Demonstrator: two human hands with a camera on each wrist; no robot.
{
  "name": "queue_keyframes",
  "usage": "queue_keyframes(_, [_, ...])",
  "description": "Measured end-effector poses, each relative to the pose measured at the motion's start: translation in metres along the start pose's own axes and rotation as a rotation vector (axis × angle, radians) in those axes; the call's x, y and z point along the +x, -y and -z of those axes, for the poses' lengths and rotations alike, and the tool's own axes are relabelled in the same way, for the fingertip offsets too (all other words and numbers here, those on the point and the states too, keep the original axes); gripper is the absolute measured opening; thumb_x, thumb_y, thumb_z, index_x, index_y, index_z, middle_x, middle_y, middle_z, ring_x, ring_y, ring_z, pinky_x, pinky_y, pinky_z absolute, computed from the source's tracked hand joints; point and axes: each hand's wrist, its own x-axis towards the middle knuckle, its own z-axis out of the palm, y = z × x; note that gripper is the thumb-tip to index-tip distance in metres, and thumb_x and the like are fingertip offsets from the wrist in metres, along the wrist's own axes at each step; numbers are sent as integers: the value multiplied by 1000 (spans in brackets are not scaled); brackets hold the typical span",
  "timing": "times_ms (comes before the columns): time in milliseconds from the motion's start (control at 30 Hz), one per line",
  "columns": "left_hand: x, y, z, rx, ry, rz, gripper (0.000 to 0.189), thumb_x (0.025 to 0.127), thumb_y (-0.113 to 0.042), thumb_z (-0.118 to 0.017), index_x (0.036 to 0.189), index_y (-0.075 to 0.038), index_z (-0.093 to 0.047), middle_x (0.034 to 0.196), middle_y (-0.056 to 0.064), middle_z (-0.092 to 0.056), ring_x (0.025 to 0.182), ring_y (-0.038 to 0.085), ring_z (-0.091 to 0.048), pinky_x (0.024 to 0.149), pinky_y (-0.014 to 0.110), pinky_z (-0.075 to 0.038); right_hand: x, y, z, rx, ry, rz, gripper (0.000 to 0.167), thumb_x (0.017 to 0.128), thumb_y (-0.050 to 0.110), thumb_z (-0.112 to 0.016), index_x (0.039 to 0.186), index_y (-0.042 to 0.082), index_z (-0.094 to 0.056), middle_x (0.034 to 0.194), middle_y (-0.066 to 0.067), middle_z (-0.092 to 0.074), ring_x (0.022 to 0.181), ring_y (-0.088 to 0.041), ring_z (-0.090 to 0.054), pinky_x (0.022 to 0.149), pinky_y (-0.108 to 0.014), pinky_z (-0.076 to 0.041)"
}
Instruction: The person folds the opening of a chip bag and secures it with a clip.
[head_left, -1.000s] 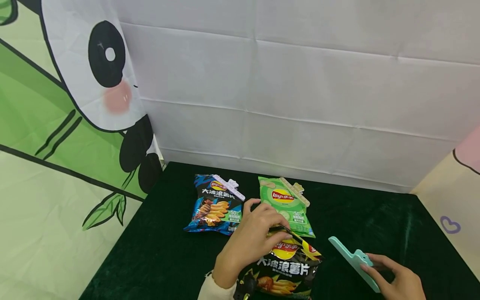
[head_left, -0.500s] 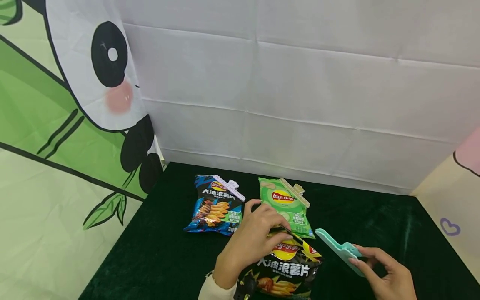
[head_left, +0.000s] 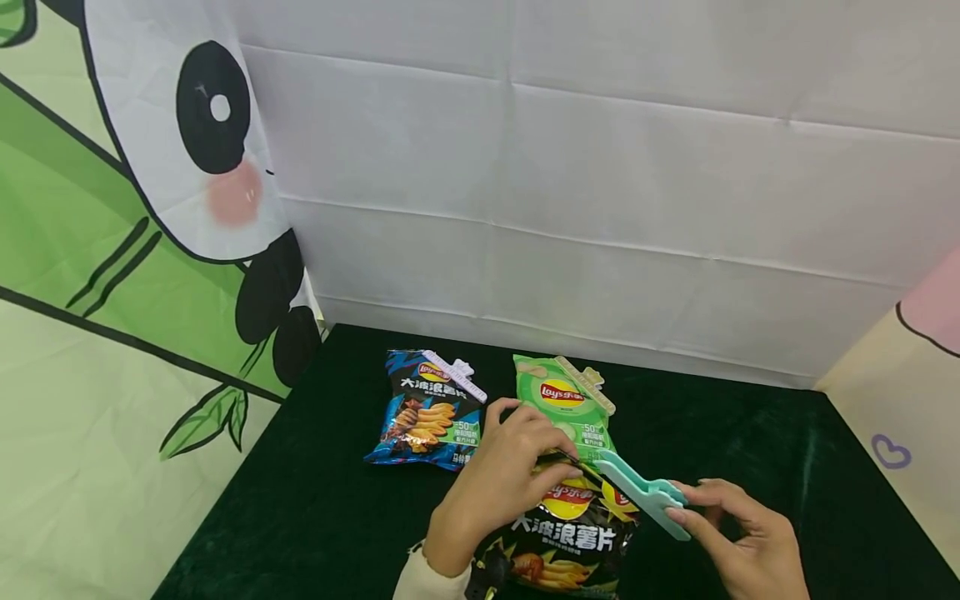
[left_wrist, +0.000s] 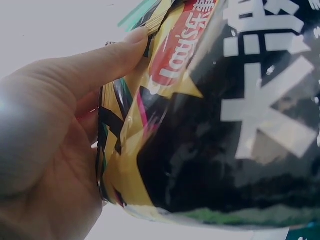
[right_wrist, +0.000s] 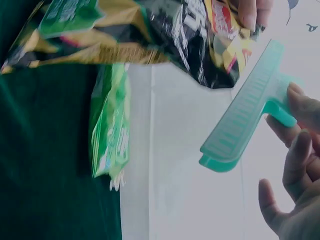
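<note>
My left hand [head_left: 506,479] pinches the folded top edge of a black chip bag [head_left: 570,537], thumb on the near side. In the left wrist view, the bag's yellow and red upper part [left_wrist: 175,55] lies against the thumb. My right hand [head_left: 738,533] pinches the handles of a teal bag clip [head_left: 648,500] between thumb and fingers. The clip's long bars slant beside the bag's upper right corner, slightly parted. Whether the bag's edge lies between them I cannot tell. The right wrist view shows the teal clip [right_wrist: 242,115] close to the bag's top.
Behind, a blue chip bag [head_left: 431,421] carries a white clip [head_left: 456,377]. To its right lies a green chip bag [head_left: 562,400] with a cream clip [head_left: 588,385]. A dark green cloth [head_left: 300,500] covers the table. A white sheet [head_left: 600,208] hangs behind.
My right hand has carried the teal clip leftward and slightly up to the black bag's top corner; its bars have parted. My left hand keeps its hold on the bag.
</note>
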Motion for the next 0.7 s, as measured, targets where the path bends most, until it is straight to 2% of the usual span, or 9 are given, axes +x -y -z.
queue_keyframes(200, [0,-1,1,-48,-2,21,14,90,-34,-76,99,-25,-72,100,-12,-74,108,10,-56,117,53,-25,5,9,-6,26,47,28,31,74,-8,-82,99,10,-77,91,15,-71,66,-7,-50,59,-23,-42])
queue_keyframes(400, [-2,0,1,-93,-13,43,27,88,-33,-77,106,-23,-61,102,-7,-68,106,9,-58,117,52,-25,7,12,-8,30,78,58,31,75,-7,-82,98,13,-77,88,12,-70,64,-7,-50,58,-24,-41])
queue_keyframes(700, [-3,0,3,-133,5,49,37,87,-31,-78,116,-22,-56,106,-4,-70,112,13,-57,119,53,-25,12,18,-14,12,137,29,26,78,2,-83,98,18,-78,87,10,-69,64,-8,-50,58,-26,-40])
